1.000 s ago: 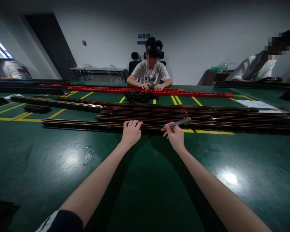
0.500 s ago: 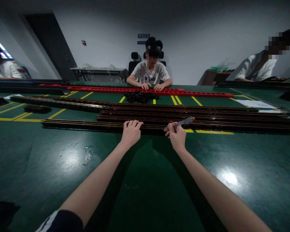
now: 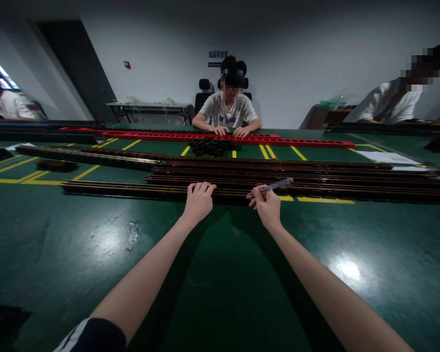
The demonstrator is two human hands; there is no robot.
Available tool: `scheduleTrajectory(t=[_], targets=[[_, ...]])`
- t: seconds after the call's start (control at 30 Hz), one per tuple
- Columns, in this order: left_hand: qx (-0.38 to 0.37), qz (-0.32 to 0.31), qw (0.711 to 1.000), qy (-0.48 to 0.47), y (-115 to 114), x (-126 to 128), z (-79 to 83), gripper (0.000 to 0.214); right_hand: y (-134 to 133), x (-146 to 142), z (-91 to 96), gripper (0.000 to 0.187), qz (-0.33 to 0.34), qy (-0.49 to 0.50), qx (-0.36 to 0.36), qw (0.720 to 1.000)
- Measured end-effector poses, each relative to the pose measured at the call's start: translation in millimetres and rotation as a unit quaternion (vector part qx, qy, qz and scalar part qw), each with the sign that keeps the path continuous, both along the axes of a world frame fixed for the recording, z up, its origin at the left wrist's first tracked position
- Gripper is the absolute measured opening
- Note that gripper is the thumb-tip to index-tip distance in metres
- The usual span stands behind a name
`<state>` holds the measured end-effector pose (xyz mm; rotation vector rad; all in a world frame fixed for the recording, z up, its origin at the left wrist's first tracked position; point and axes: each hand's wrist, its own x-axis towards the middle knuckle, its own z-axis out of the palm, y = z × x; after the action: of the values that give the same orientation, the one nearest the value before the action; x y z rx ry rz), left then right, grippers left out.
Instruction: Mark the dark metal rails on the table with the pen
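Note:
A long black slotted strip (image 3: 131, 190) with thin golden lines lies across the table in front of me. My left hand (image 3: 198, 201) has its fingers curled over this strip, with the thumb hidden. Farther right, my right hand (image 3: 266, 204) grips a screwdriver (image 3: 279, 184) with a clear handle. The handle points up to the right and the thin shaft slants down left to the strip. What the tip touches is too small to make out.
Several similar dark strips (image 3: 315, 172) lie just behind, over yellow lines on the green table (image 3: 113, 274). Red slotted strips (image 3: 308, 143) and a dark heap (image 3: 210, 146) lie farther off. A person (image 3: 225, 110) sits opposite, with others at both sides. Paper (image 3: 386, 157) lies right.
Both my hands, the screwdriver and the front black strip have shifted slightly left. The grips look the same.

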<state>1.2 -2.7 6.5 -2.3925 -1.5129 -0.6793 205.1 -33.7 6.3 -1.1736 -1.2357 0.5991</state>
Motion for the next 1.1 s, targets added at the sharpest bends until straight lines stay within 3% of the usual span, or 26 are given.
scheduleTrajectory(t=[0.4,0.7,1.1], targets=[[-0.002,-0.003,1.0,-0.002,-0.7,0.3,-0.2,0.042,-2.7,-0.5,4.0,0.049,0.006,0.005,0.0,1.0],[-0.003,-0.006,1.0,-0.006,0.6,-0.3,-0.8,0.043,-1.5,-0.7,1.9,0.045,-0.069,0.019,0.004,0.997],[-0.009,-0.014,1.0,-0.019,1.3,-1.2,0.0,0.047,-2.4,0.5,4.3,0.047,-0.011,0.016,-0.013,1.0]])
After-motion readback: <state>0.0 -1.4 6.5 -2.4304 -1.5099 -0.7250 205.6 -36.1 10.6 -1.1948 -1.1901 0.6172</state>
